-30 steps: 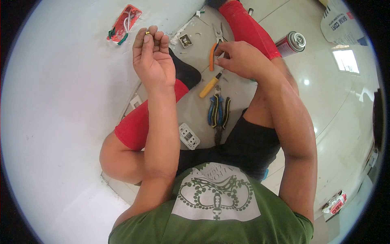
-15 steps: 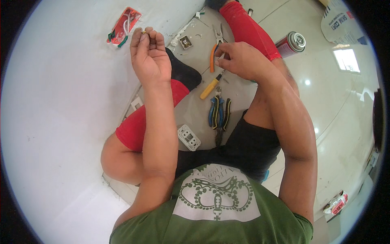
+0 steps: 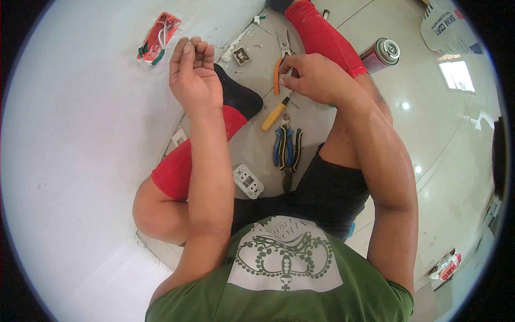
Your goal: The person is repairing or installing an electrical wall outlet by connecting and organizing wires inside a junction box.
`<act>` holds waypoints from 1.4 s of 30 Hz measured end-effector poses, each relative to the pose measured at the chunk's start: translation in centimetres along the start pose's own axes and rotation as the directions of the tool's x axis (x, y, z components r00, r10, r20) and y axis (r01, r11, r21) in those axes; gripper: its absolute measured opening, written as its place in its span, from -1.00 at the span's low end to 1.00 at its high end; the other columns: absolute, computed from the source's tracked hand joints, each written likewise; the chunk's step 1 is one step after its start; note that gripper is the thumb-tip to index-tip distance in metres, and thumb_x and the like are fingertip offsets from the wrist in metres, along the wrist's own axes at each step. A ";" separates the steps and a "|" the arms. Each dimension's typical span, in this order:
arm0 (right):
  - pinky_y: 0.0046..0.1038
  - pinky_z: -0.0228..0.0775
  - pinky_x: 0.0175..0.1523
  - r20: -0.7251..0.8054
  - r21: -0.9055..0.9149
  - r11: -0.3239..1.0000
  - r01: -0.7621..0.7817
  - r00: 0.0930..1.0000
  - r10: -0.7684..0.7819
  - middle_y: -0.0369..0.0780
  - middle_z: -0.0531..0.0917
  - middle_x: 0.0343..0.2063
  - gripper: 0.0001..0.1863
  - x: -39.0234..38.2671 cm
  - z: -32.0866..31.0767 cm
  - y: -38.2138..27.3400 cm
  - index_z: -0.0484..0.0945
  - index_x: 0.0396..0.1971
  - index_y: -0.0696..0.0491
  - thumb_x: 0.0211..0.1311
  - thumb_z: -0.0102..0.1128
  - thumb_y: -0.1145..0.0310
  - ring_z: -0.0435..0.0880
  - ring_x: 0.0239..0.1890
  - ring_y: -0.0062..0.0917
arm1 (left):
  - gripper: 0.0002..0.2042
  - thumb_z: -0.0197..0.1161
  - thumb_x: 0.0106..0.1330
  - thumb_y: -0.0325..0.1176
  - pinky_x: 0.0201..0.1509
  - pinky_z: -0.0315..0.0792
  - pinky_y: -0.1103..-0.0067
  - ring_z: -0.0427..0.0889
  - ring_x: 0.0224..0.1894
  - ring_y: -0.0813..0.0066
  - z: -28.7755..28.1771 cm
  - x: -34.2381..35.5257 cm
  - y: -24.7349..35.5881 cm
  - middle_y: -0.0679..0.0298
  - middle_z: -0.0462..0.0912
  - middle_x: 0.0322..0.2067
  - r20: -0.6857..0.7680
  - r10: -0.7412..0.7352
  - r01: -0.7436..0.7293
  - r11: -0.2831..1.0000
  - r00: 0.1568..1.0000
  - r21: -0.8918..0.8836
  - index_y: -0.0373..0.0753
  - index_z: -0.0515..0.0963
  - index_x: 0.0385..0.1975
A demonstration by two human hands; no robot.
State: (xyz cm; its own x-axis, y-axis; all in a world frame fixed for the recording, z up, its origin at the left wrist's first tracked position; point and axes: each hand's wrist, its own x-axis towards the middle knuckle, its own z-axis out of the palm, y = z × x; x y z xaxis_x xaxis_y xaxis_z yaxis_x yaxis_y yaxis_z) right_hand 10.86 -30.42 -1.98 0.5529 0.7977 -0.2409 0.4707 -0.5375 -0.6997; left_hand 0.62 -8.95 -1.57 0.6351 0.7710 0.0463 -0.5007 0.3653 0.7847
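Pinched between thumb and curled fingertips of the right hand [image 3: 316, 79]: something small, too tiny to identify, held just above the grey floor [image 3: 311, 137] beside the orange-handled side cutters [image 3: 279, 67]; left hand [image 3: 194, 75] raised near the white wall [image 3: 80, 161], fingers curled loosely inward, whether anything lies inside cannot be told; close to the open red wall box with white and green wires [image 3: 158, 38], not touching it.

Likely trouble: bare wire ends in that box brushing the nearby knuckles if live; the small pinched piece slipping and vanishing among the debris on the floor; a knee or shin shifting onto the tools spread between the legs.

Yellow-handled screwdriver [image 3: 276, 112] flat on the floor just below the right hand, long axis diagonal, handle toward the lower left, blade toward the upper right under the fingers; blue-and-yellow pliers [image 3: 287, 150] below it, long axis nearly vertical in the picture, nose toward the body; white socket module [image 3: 248, 181] lying left of the pliers; red spray can [image 3: 380, 52] beyond the red-sleeved shin [image 3: 322, 35].
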 end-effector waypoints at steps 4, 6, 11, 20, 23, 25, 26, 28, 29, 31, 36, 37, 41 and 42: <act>-0.18 0.57 0.06 0.005 -0.005 1.000 -0.016 1.000 0.016 -0.01 0.77 -0.21 -0.66 -0.1 -0.2 -0.3 0.69 -0.12 0.12 0.31 0.25 0.16 0.75 -0.09 -0.09 | -0.85 0.19 0.44 -0.51 0.05 0.64 0.46 0.68 -0.12 0.39 -0.3 1.1 0.4 0.08 0.67 -0.13 -0.049 0.088 -0.083 0.992 0.995 0.097 -0.38 0.54 -0.07; -0.18 0.57 0.06 0.018 -0.005 1.000 -0.016 1.000 0.016 -0.01 0.76 -0.21 -0.67 0.0 -0.2 -0.2 0.69 -0.12 0.11 0.31 0.25 0.16 0.75 -0.10 -0.09 | -0.85 0.21 0.44 -0.49 0.02 0.64 0.49 0.68 -0.14 0.40 -0.5 2.3 0.4 0.10 0.68 -0.15 -0.061 0.102 -0.096 0.990 0.993 0.102 -0.37 0.53 -0.08; -0.17 0.56 0.04 -0.009 -0.004 1.000 0.012 1.000 -0.012 -0.02 0.77 -0.22 -0.68 0.0 0.1 -0.1 0.70 -0.13 0.09 0.30 0.26 0.16 0.75 -0.11 -0.09 | -0.83 0.26 0.39 -0.50 -0.22 0.61 0.50 0.71 -0.30 0.43 0.8 5.9 1.0 0.13 0.72 -0.27 -0.272 0.127 -0.076 0.979 0.954 0.187 -0.39 0.54 -0.10; -0.17 0.57 0.02 0.007 0.007 0.999 0.050 0.999 -0.050 -0.05 0.77 -0.29 -0.69 -0.3 0.3 0.2 0.70 -0.16 0.10 0.30 0.26 0.18 0.76 -0.13 -0.12 | -0.90 0.19 0.37 -0.60 -0.29 0.67 0.54 0.73 -0.37 0.42 2.8 7.5 0.1 0.11 0.71 -0.32 -0.366 0.276 -0.132 0.918 0.889 0.373 -0.46 0.57 -0.18; -0.17 0.57 0.02 0.002 0.026 0.998 0.050 0.999 -0.050 -0.03 0.77 -0.30 -0.68 -0.4 0.4 0.3 0.70 -0.16 0.12 0.27 0.27 0.18 0.76 -0.14 -0.11 | -0.89 0.18 0.37 -0.61 -0.27 0.70 0.53 0.75 -0.36 0.39 2.6 7.8 0.4 0.10 0.71 -0.31 -0.331 0.256 -0.123 0.920 0.908 0.373 -0.47 0.58 -0.18; -0.17 0.57 0.02 0.006 0.008 0.998 0.066 0.998 -0.067 0.00 0.76 -0.30 -0.66 -0.1 0.7 0.6 0.70 -0.16 0.14 0.25 0.28 0.17 0.75 -0.13 -0.10 | -0.89 0.19 0.37 -0.61 -0.26 0.70 0.52 0.75 -0.36 0.37 2.5 7.9 0.4 0.10 0.71 -0.31 -0.328 0.254 -0.124 0.920 0.910 0.371 -0.47 0.58 -0.18; -0.17 0.57 0.02 0.004 0.011 0.998 0.066 0.998 -0.066 0.00 0.76 -0.30 -0.66 0.0 0.9 0.7 0.70 -0.16 0.14 0.25 0.28 0.17 0.75 -0.13 -0.10 | -0.89 0.19 0.37 -0.61 -0.25 0.71 0.52 0.76 -0.36 0.36 2.5 7.8 0.5 0.09 0.71 -0.31 -0.330 0.251 -0.122 0.922 0.910 0.367 -0.48 0.57 -0.18; -0.16 0.56 0.02 0.047 0.003 0.997 0.076 0.996 -0.076 0.03 0.76 -0.28 -0.63 0.2 1.0 0.8 0.70 -0.15 0.15 0.23 0.29 0.16 0.75 -0.13 -0.09 | -0.89 0.20 0.36 -0.61 -0.25 0.71 0.51 0.77 -0.36 0.34 2.5 8.1 0.9 0.08 0.72 -0.31 -0.325 0.235 -0.114 0.930 0.916 0.351 -0.48 0.57 -0.18; -0.16 0.56 0.02 0.047 0.005 0.997 0.078 0.996 -0.078 0.03 0.76 -0.28 -0.63 0.2 1.1 0.7 0.70 -0.15 0.15 0.23 0.29 0.16 0.75 -0.13 -0.09 | -0.89 0.21 0.36 -0.60 -0.25 0.71 0.51 0.77 -0.35 0.33 2.4 8.2 1.1 0.07 0.72 -0.30 -0.322 0.219 -0.106 0.937 0.921 0.333 -0.49 0.57 -0.18; -0.16 0.56 0.05 0.052 -0.008 0.997 0.072 0.996 -0.071 0.05 0.75 -0.26 -0.62 0.1 1.0 0.4 0.70 -0.14 0.16 0.22 0.30 0.15 0.75 -0.12 -0.09 | -0.89 0.21 0.37 -0.60 -0.25 0.71 0.50 0.78 -0.35 0.31 2.2 8.4 1.4 0.07 0.72 -0.30 -0.299 0.206 -0.095 0.933 0.932 0.346 -0.49 0.57 -0.18; -0.19 0.55 0.03 0.013 -0.015 0.994 0.106 0.994 -0.105 0.00 0.76 -0.27 -0.67 0.3 1.4 1.0 0.69 -0.15 0.13 0.26 0.26 0.18 0.75 -0.13 -0.12 | -0.86 0.21 0.39 -0.57 -0.23 0.73 0.47 0.79 -0.30 0.25 1.4 8.0 1.2 0.04 0.71 -0.27 -0.209 0.163 -0.071 0.919 0.964 0.389 -0.50 0.56 -0.13; -0.21 0.55 -0.01 -0.007 -0.029 0.993 0.114 0.993 -0.114 -0.06 0.77 -0.32 -0.72 0.2 1.4 0.9 0.69 -0.19 0.11 0.30 0.21 0.21 0.75 -0.18 -0.16 | -0.84 0.21 0.40 -0.57 -0.22 0.73 0.45 0.79 -0.28 0.22 1.1 8.0 1.1 0.04 0.71 -0.24 -0.187 0.172 -0.090 0.921 0.967 0.380 -0.49 0.56 -0.10; -0.20 0.55 0.01 -0.006 -0.021 0.994 0.111 0.994 -0.112 -0.05 0.77 -0.30 -0.71 0.1 1.3 0.7 0.68 -0.18 0.12 0.30 0.21 0.22 0.75 -0.16 -0.15 | -0.81 0.21 0.41 -0.56 -0.17 0.74 0.41 0.78 -0.20 0.17 0.4 7.8 1.1 0.04 0.69 -0.18 -0.137 0.179 -0.117 0.920 0.974 0.374 -0.48 0.56 -0.05; -0.20 0.55 0.01 -0.010 -0.030 0.993 0.114 0.993 -0.114 -0.05 0.77 -0.29 -0.71 0.1 1.4 0.8 0.68 -0.17 0.12 0.30 0.20 0.22 0.75 -0.15 -0.15 | -0.81 0.21 0.41 -0.56 -0.17 0.74 0.41 0.78 -0.20 0.17 0.4 7.7 1.0 0.04 0.69 -0.18 -0.137 0.177 -0.114 0.920 0.975 0.374 -0.48 0.56 -0.05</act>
State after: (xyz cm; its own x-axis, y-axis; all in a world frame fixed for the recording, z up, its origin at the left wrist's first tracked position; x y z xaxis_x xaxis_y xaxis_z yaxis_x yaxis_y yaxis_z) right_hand 10.32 -30.35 -3.47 0.5024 0.8510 -0.1529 0.5506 -0.4512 -0.7023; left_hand 5.24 -2.85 -0.20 0.4502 0.8874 0.0990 -0.3132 0.0531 0.9482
